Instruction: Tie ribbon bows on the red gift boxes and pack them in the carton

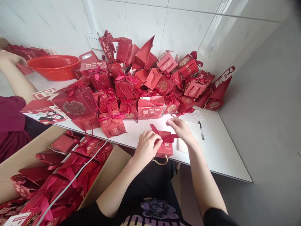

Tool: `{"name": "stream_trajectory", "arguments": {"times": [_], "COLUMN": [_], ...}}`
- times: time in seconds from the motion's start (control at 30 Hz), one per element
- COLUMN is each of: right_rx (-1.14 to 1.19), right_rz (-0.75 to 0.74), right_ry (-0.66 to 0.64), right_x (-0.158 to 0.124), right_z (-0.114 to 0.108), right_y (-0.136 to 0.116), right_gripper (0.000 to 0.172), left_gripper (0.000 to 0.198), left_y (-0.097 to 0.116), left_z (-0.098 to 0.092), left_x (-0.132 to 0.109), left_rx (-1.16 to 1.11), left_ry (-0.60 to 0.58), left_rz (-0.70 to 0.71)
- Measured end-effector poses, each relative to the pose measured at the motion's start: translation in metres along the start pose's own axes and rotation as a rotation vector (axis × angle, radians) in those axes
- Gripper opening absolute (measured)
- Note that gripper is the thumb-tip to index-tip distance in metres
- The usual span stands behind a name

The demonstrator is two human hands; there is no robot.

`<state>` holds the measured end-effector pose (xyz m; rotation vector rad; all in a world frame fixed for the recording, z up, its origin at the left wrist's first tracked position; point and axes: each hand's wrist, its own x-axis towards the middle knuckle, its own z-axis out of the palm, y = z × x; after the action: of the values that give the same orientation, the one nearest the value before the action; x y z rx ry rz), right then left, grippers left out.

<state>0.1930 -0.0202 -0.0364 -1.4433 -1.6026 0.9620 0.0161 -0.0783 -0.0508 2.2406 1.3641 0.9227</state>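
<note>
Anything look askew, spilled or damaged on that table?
Mildly: several red boxes at the back lie tilted, some apparently with flaps open, unlike the upright ribbon-tied box in front. No spill shows, and the small box at the left hand has no obvious damage.

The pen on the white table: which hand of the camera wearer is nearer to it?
Right. The right hand is to the left of the pen, apart from it; the left hand is farther left, at the ribbon on a red box.
</note>
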Motion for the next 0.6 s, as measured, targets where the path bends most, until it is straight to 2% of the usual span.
{"name": "stream_trajectory", "arguments": {"times": [0.07,0.13,0.2,0.27,0.33,0.43,0.6], "right_rx": [-0.024,-0.009,0.05,0.125,0.201,0.329,0.505], "right_rz": [0.11,0.251,0.325,0.319,0.286,0.242,0.211], "right_ry": [0.078,0.03,-0.05,-0.07,-0.032,0.022,0.0], "right_x": [-0.016,-0.033,-0.047,-0.053,-0.052,-0.041,-0.021], "right_z": [-0.015,-0.024,-0.026,-0.024,-0.02,-0.016,-0.007], "right_y": [0.012,0.023,0.03,0.031,0.029,0.026,0.025], "right_gripper": [0.04,0.047,0.049,0.046,0.042,0.038,0.033], "left_gripper": [0.012,0.013,0.016,0.02,0.021,0.018,0.014], "left_y": [0.001,0.003,0.006,0.01,0.013,0.015,0.011], "left_z": [-0.002,-0.003,-0.002,0.0,0.003,0.007,0.007], "left_x": [0.001,0.002,0.005,0.008,0.01,0.011,0.011], "left_rx": [-0.04,-0.067,-0.066,-0.029,0.026,0.078,0.044], "left_ry": [-0.003,-0.006,-0.005,-0.001,0.003,0.009,-0.01], "left_rz": [-0.015,-0.037,-0.07,-0.103,-0.123,-0.138,-0.084]}}
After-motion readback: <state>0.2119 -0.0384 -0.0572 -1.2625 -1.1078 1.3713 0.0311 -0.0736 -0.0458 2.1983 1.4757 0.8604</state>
